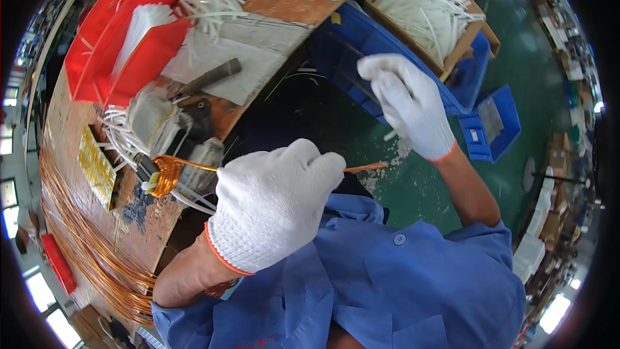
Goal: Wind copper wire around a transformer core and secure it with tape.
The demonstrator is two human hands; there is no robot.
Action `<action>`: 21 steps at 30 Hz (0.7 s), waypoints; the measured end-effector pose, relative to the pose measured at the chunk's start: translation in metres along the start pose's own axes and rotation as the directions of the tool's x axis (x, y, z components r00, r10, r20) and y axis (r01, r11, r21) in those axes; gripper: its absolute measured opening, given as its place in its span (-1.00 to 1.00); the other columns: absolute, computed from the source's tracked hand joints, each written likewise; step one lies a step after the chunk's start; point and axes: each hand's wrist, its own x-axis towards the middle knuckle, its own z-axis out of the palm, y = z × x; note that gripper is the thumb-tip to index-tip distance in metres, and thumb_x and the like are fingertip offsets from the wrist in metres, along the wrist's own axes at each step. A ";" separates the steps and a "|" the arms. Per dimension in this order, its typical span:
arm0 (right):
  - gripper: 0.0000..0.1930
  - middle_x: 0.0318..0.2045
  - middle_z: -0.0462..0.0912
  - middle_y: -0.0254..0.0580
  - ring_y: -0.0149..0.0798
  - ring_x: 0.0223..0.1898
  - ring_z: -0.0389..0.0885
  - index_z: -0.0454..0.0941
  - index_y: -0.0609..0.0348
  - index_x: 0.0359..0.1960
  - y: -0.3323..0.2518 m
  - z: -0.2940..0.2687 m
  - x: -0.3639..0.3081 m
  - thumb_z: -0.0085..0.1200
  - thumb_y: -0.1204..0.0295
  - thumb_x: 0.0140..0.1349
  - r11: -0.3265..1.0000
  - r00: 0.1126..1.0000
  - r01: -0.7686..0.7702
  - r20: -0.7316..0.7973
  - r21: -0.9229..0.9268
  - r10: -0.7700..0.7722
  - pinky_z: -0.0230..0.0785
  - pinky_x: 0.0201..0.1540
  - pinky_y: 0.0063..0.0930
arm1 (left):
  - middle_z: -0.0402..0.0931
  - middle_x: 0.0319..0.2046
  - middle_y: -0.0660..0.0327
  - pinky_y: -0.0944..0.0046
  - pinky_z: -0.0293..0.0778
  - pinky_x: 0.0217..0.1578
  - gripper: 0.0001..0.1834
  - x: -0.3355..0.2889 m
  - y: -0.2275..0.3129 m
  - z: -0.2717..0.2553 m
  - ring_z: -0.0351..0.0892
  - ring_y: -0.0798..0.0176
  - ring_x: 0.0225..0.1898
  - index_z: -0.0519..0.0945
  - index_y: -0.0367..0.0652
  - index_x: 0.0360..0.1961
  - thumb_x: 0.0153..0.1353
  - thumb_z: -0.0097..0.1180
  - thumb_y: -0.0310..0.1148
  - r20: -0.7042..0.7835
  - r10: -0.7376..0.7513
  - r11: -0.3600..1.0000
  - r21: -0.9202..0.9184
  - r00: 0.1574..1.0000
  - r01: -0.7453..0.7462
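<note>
My left hand (274, 203), in a white knitted glove with an orange cuff edge, is closed around a copper wire (367, 168). The wire's loose end sticks out past my fingers on the right. On the left it runs back to a wound copper coil (166, 176) at the bench edge. My right hand (408, 100), gloved the same way, is raised over the floor at the right, apart from the wire. Its fingers are curled together, and the tip of a short white tube (389, 136) shows below them; the rest is hidden.
The wooden bench (139, 232) carries a red bin (87, 68), loose white tubes (210, 0), a dark rod (213, 76) and long copper wires (97, 252). At the right, a cardboard box of white tubes (423, 16) rests on a blue crate (352, 32), near a smaller blue bin (494, 126).
</note>
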 end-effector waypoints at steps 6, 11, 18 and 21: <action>-0.58 -0.28 0.73 -0.23 -0.31 -0.40 0.71 0.69 0.10 0.24 0.015 -0.001 -0.077 0.41 0.36 0.38 0.792 0.905 0.410 0.094 -0.451 -0.415 0.55 -0.39 -0.42 | 0.68 -0.36 0.09 0.10 0.62 -0.35 -0.86 0.019 0.013 -0.001 0.76 -0.04 -0.37 0.83 -0.16 -0.12 0.30 0.41 -0.50 0.112 -0.100 0.983 -0.140 0.989 0.115; -0.55 -0.35 0.74 -0.23 -0.12 -0.42 0.76 0.74 0.02 0.14 0.019 0.025 -0.078 0.43 0.40 0.16 0.509 0.753 0.610 0.244 -0.607 -0.611 0.58 -0.46 -0.30 | 0.71 -0.37 0.04 0.15 0.61 -0.33 -0.88 0.020 0.020 -0.004 0.78 0.04 -0.37 0.84 -0.28 -0.15 0.33 0.40 -0.50 0.186 -0.090 0.935 -0.322 0.978 0.147; -0.56 -0.40 0.72 -0.28 -0.14 -0.50 0.73 0.78 -0.03 0.01 0.025 0.019 -0.080 0.47 0.41 0.02 0.546 0.705 0.673 0.210 -0.499 -0.677 0.52 -0.51 -0.26 | 0.70 -0.42 0.05 0.20 0.59 -0.36 -0.88 0.023 0.028 -0.001 0.76 0.12 -0.40 0.84 -0.31 -0.20 0.27 0.39 -0.52 0.177 -0.062 0.940 -0.321 0.982 0.117; -0.52 -0.40 0.73 -0.29 -0.14 -0.50 0.73 0.79 -0.03 0.04 0.033 0.018 -0.082 0.51 0.35 -0.01 0.536 0.674 0.673 0.123 -0.510 -0.729 0.51 -0.53 -0.25 | 0.69 -0.43 0.08 0.22 0.56 -0.39 -0.89 0.023 0.026 -0.003 0.74 0.16 -0.43 0.84 -0.30 -0.21 0.26 0.40 -0.53 0.202 -0.064 0.924 -0.357 0.977 0.135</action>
